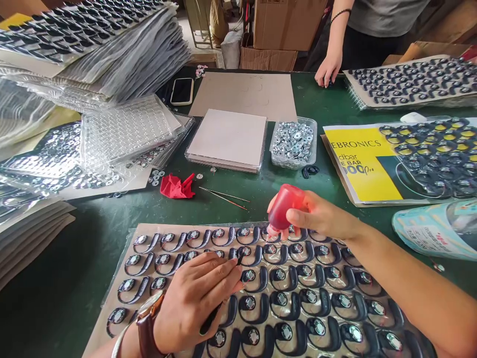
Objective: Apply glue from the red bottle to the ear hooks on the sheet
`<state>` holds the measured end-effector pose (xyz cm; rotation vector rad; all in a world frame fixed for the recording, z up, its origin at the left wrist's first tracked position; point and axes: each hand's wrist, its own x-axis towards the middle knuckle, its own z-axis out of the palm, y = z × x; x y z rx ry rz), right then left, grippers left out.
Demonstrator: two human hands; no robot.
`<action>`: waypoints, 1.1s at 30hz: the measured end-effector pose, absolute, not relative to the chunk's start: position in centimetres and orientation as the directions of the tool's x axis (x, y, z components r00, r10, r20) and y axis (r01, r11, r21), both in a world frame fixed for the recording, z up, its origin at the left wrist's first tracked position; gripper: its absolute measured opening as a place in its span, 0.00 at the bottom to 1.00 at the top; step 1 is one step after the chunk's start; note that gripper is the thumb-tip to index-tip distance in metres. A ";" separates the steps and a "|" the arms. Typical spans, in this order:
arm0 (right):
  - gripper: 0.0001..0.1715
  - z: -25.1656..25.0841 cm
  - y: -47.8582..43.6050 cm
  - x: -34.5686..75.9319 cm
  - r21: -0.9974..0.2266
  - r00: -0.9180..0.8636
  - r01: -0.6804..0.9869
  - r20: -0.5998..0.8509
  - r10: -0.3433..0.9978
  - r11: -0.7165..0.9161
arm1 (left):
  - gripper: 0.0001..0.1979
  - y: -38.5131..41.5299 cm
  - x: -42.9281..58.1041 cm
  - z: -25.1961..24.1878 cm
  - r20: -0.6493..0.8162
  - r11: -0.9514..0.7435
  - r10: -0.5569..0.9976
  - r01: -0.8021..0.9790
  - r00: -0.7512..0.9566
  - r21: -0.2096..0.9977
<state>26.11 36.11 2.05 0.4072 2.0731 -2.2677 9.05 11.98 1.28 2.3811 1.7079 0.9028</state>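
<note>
Our right hand (pixel 320 216) was clenched around a small red bottle (pixel 283 209), turned upside down. Its tip touched one of the black ear hooks (pixel 283 298) in the far row of the tray (pixel 99 340). Our left hand (pixel 194 298) lay flat on the near part of the tray with the fingers stretched out, pressing it down and grasping nothing that we could see.

The tray lay on the green surface (pixel 85 238) and was full of hooks in every row. No hook showed a red mark, so we could not tell which ones were already done. Judging only from the bottle at the far row, we thought the nearer rows were perhaps not done yet.

Behind the tray stood a box of metal rings (pixel 293 141), and behind it to the left lay a red cloth (pixel 177 186). Far behind the tray, another person's hand (pixel 328 69) rested on the surface.
</note>
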 end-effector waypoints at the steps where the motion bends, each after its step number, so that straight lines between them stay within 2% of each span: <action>1: 0.27 1.7 36.7 26.3 -0.972 -0.965 0.208 -0.222 0.141 -0.109 | 0.15 12.1 9.1 1.4 0.413 -0.382 0.884 0.847 0.218 0.370; 6: 0.28 -0.4 38.3 27.4 -0.960 -0.957 0.207 -0.238 0.165 -0.189 | 0.13 12.1 9.2 1.6 0.434 -0.386 0.876 0.847 0.212 0.366; 9: 0.26 -1.0 37.4 26.9 -0.955 -0.929 0.169 -0.237 0.285 -0.242 | 0.13 11.9 9.1 1.5 0.426 -0.379 0.881 0.847 0.207 0.372; 12: 0.21 -1.0 35.4 25.1 -0.969 -0.881 0.059 -0.164 0.445 -0.240 | 0.13 12.1 8.8 1.2 0.443 -0.397 0.868 0.851 0.227 0.343; 16: 0.15 -1.1 32.6 22.6 -0.993 -0.807 -0.022 -0.052 0.589 -0.118 | 0.13 12.7 8.3 0.4 0.457 -0.413 0.850 0.869 0.261 0.272; 20: 0.12 -2.4 31.2 22.0 -0.995 -0.800 -0.074 0.021 0.599 -0.064 | 0.14 13.2 8.4 -0.2 0.474 -0.400 0.841 0.890 0.261 0.218; 26: 0.14 -3.3 30.8 22.3 -1.000 -0.820 -0.015 0.022 0.572 0.017 | 0.11 13.2 9.5 0.0 0.461 -0.395 0.812 0.918 0.358 -0.018; 33: 0.17 -3.3 30.7 22.3 -0.988 -0.836 0.078 0.009 0.549 0.136 | 0.11 12.8 10.0 -0.6 0.472 -0.387 0.798 0.919 0.375 -0.075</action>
